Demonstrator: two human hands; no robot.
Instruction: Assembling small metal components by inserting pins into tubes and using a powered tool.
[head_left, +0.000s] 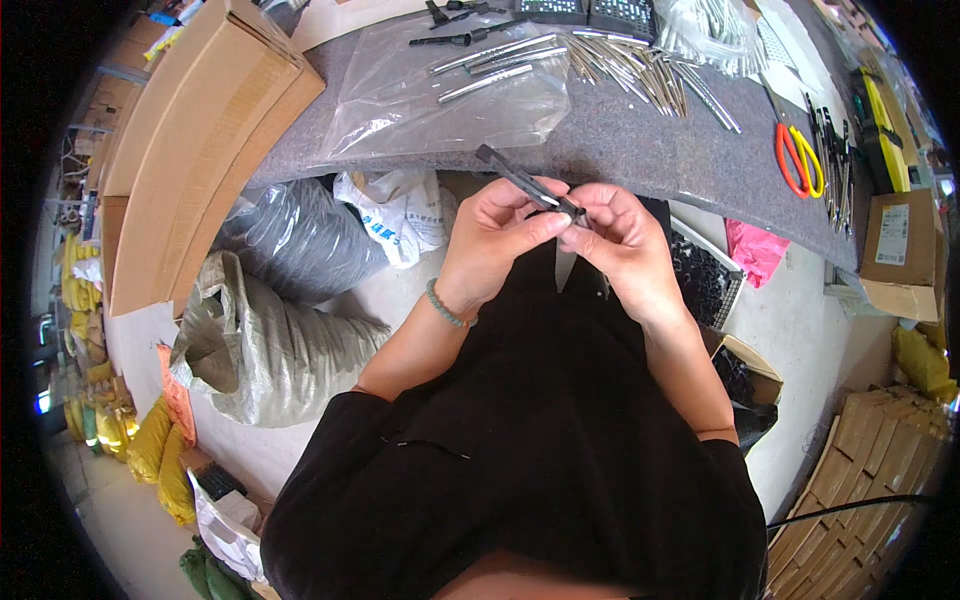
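Note:
A slim black plastic part [517,176], with a wider tip at its upper left end, is held up between my two hands just off the table's near edge. My left hand [500,235] pinches it along its lower half, thumb in front and fingers behind. At its lower right end, the thumb and fingertips of my right hand [622,245] close on it. Fingers cover much of that end, so I cannot make out its shape there. Similar black parts [455,40] lie on a clear plastic bag [400,110] on the table.
Metal rods [640,75] are piled on the grey-covered table [620,150]. Red-and-yellow-handled scissors [798,160] lie to the right, beside slim dark tools [832,165]. A tall cardboard box [190,150] stands at left. Sacks [290,350] and a black-parts crate [708,275] sit below.

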